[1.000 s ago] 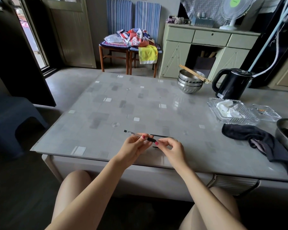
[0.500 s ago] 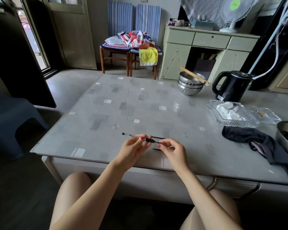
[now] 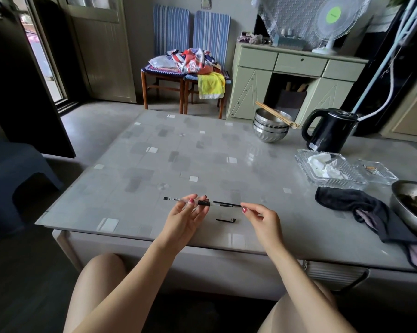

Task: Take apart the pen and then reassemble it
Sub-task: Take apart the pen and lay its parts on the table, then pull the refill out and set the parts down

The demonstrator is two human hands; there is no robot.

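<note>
My left hand (image 3: 187, 213) pinches a clear pen barrel (image 3: 176, 199) with a black grip (image 3: 204, 203), held level above the table's near edge. A thin refill (image 3: 226, 204) sticks out of the barrel's right end. My right hand (image 3: 262, 216) pinches the refill's right tip with thumb and forefinger. A black pen cap (image 3: 226, 220) lies flat on the table between and just below my hands.
The grey patterned table (image 3: 178, 159) carries stacked steel bowls with chopsticks (image 3: 271, 127), a black kettle (image 3: 328, 131), glass dishes (image 3: 330, 169), a dark cloth (image 3: 354, 207) and a metal bowl (image 3: 411, 205) at the right. Chairs stand beyond the far edge.
My right hand has moved to the right, drawing the refill partway out of the barrel. The left hand keeps the barrel in place.
</note>
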